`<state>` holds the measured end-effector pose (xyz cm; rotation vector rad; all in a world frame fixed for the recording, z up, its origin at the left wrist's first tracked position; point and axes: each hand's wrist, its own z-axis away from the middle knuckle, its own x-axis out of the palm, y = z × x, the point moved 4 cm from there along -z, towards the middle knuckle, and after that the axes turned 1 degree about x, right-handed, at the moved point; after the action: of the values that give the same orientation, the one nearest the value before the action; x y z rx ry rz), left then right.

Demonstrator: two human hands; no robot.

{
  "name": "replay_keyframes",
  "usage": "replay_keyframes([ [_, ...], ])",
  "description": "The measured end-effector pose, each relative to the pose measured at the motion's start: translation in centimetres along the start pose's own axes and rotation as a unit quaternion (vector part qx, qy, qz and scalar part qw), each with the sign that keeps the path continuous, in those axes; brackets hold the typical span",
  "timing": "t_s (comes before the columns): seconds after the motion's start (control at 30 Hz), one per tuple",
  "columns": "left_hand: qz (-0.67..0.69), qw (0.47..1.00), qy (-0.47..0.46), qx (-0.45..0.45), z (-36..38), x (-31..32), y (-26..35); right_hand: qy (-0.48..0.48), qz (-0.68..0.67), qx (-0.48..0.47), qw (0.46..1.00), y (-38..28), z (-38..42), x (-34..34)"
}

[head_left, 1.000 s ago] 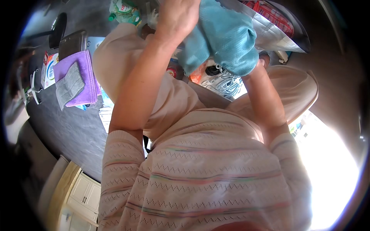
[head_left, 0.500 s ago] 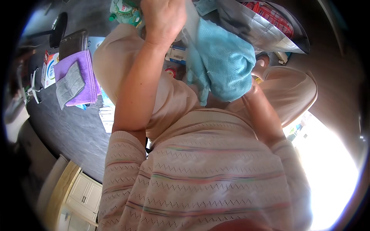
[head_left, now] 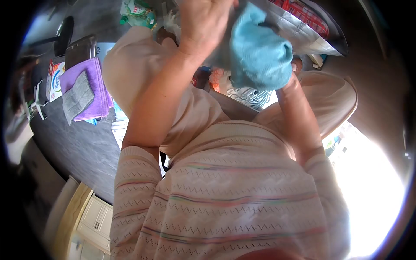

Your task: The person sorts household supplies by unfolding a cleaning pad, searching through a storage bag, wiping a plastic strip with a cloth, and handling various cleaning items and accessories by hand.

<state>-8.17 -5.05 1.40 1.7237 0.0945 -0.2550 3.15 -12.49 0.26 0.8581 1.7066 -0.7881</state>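
A light blue cloth (head_left: pixel 260 56) hangs bunched up above my lap. My right hand (head_left: pixel 291 82) holds it from the right side, with most of its fingers hidden behind the fabric. Up at the top edge, my left hand (head_left: pixel 207 26) is closed just left of the cloth's upper end. Its fingertips are partly out of frame, and what they grip cannot be made out. A blurred grey shape (head_left: pixel 222 54) shows between that hand and the cloth.
Below the cloth sits a container with white cords (head_left: pixel 251 96). A silver bag (head_left: pixel 299 32) with red plaid fabric (head_left: pixel 303 16) is at upper right. Leftward lie a purple cloth (head_left: pixel 97 86), a grey cloth (head_left: pixel 79 96), a box (head_left: pixel 55 82) and a green-capped pack (head_left: pixel 138 14).
The blue cloth has risen and is more bunched, uncovering the cords beneath it. My left hand has moved right, nearer the cloth's top. My right hand has shifted slightly up.
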Motion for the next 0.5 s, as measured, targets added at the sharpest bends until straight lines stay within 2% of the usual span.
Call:
replay_keyframes([
  [0.03, -0.048, 0.999, -0.014, 0.01, 0.2, -0.3, 0.3, 0.006, 0.004, 0.008, 1.0, 0.3, -0.7, 0.3],
  [0.13, 0.05, 0.999, -0.004, -0.005, -0.1, -0.2, 0.1, 0.004, 0.003, 0.023, 1.0, 0.3, -1.4, 1.4],
  [0.3, 0.018, 0.997, 0.021, 0.066, 0.7, -0.3, 0.8, -0.011, -0.014, 0.007, 1.0, -0.2, -0.1, 2.1],
  [0.4, -0.008, 0.999, -0.03, 0.031, 0.9, -0.4, 0.6, -0.033, -0.031, -0.007, 0.999, -0.5, 1.5, 2.6],
  [0.5, -0.005, 0.999, 0.004, 0.054, 0.9, -0.3, 1.5, -0.057, -0.045, -0.02, 0.997, -1.1, 3.5, 3.1],
])
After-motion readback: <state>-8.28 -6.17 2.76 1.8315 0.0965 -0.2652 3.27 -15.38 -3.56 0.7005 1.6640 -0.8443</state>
